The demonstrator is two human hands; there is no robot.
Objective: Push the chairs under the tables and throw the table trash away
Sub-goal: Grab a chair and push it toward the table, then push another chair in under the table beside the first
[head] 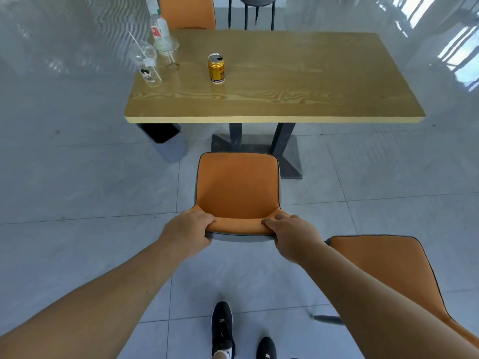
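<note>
An orange chair (238, 187) stands on the floor just short of the wooden table (311, 81). My left hand (190, 233) and my right hand (293, 235) both grip the top edge of its backrest. On the table's left part stand a gold can (216, 68), a clear plastic cup with a straw (146, 64), a second clear cup (169, 51) and a plastic bottle (158, 28).
A grey trash bin (166, 142) stands under the table's left front corner, beside the dark table base (261, 146). Another orange chair (388, 270) is close at my right. A third orange chair (188, 11) stands behind the table. My feet (223, 327) are on grey tiles.
</note>
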